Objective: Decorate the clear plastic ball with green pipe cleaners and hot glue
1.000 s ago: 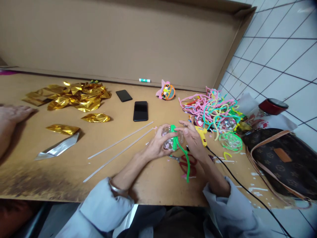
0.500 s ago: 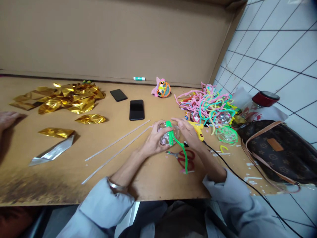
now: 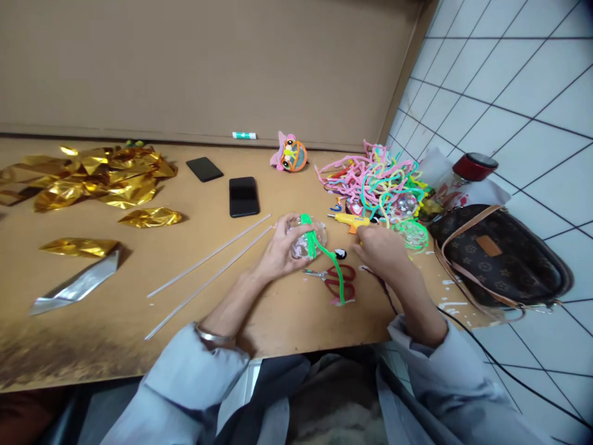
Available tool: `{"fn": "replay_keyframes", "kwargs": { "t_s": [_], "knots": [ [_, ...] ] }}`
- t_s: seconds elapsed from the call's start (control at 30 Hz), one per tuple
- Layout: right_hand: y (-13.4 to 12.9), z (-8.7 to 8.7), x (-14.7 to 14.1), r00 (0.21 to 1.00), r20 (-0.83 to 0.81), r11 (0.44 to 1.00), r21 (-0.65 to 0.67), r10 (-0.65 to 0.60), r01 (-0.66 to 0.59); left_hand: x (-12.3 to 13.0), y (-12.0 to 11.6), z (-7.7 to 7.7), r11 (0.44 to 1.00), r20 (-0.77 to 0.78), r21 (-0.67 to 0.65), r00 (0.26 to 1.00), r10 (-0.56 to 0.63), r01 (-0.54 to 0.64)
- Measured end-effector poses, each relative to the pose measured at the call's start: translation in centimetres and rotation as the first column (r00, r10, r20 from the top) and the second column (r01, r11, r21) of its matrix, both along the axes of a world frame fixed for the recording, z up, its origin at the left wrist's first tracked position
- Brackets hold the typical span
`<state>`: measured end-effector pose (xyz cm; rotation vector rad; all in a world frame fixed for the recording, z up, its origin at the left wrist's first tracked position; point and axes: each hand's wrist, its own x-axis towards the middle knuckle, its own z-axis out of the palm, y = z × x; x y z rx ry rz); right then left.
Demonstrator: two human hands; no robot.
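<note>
My left hand (image 3: pixel 281 250) is wrapped round a clear ball (image 3: pixel 301 247) near the middle of the table. A green fuzzy strip (image 3: pixel 341 278) runs over the ball, its loose end trailing across the red-handled scissors (image 3: pixel 333 279). My right hand (image 3: pixel 380 250) is closed round the handle of a yellow glue gun (image 3: pixel 349 219), whose nozzle points left. Its fingers partly hide the handle. A small black and white piece (image 3: pixel 340 254) lies between the ball and my right hand.
Tangled coloured strips (image 3: pixel 370 179), a red-lidded jar (image 3: pixel 467 173) and a brown bag (image 3: pixel 491 259) stand at the right. Two phones (image 3: pixel 243 196), a decorated ball (image 3: pixel 291 154), two thin sticks (image 3: pixel 208 281) and gold foil (image 3: pixel 115 176) lie beyond and leftward. A black cord (image 3: pixel 504 364) trails right.
My right hand has left the ball's side, moved right and closed on the glue gun. My left hand still holds the ball. The view has shifted, and the other person's hand at the left is gone.
</note>
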<state>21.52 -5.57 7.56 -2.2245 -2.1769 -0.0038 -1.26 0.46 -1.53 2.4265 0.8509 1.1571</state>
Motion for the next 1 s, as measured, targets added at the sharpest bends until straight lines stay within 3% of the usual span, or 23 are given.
{"fn": "replay_keyframes", "kwargs": {
  "t_s": [0.13, 0.27, 0.37, 0.43, 0.53, 0.63, 0.73, 0.83, 1.0],
  "knots": [
    [-2.5, -2.1, 1.7, 0.986, 0.142, 0.981, -0.161, -0.089, 0.112, 0.0, 0.1, 0.0, 1.000, 0.010, 0.018, 1.000, -0.025, 0.025],
    [-3.9, -4.4, 3.0, 0.991, 0.098, 0.961, -0.251, -0.093, 0.115, 0.0, 0.1, -0.1, 0.999, 0.006, 0.032, 1.000, -0.022, 0.022],
    [-3.7, -4.7, 3.3, 0.998, -0.036, 0.986, -0.159, -0.049, 0.043, -0.1, 0.1, -0.2, 0.999, 0.008, 0.033, 1.000, -0.015, 0.015],
    [-3.2, -4.4, 3.5, 0.983, -0.179, 0.999, -0.027, -0.038, 0.034, -0.2, 0.1, -0.2, 1.000, 0.006, 0.028, 1.000, -0.008, 0.008],
    [-2.3, -3.9, 3.9, 0.886, -0.461, 0.986, 0.124, -0.042, 0.111, -0.2, 0.1, -0.3, 1.000, 0.001, 0.026, 1.000, -0.001, 0.001],
    [-1.6, -4.0, 4.2, 0.786, -0.615, 0.985, 0.088, -0.061, 0.145, -0.2, 0.2, -0.2, 1.000, -0.004, 0.030, 1.000, -0.005, 0.005],
    [-1.0, -5.0, 3.8, 0.825, -0.562, 0.996, 0.030, -0.054, 0.086, -0.1, 0.1, -0.2, 0.999, -0.001, 0.036, 1.000, -0.012, 0.012],
    [-0.3, -6.3, 3.0, 0.888, -0.459, 0.998, 0.058, 0.025, 0.002, -0.1, 0.1, -0.2, 0.999, 0.000, 0.039, 1.000, -0.017, 0.017],
    [0.9, -7.8, 3.0, 0.942, -0.336, 0.988, 0.146, 0.004, 0.048, -0.2, 0.1, 0.0, 0.999, -0.004, 0.032, 1.000, -0.014, 0.014]
  ]
}}
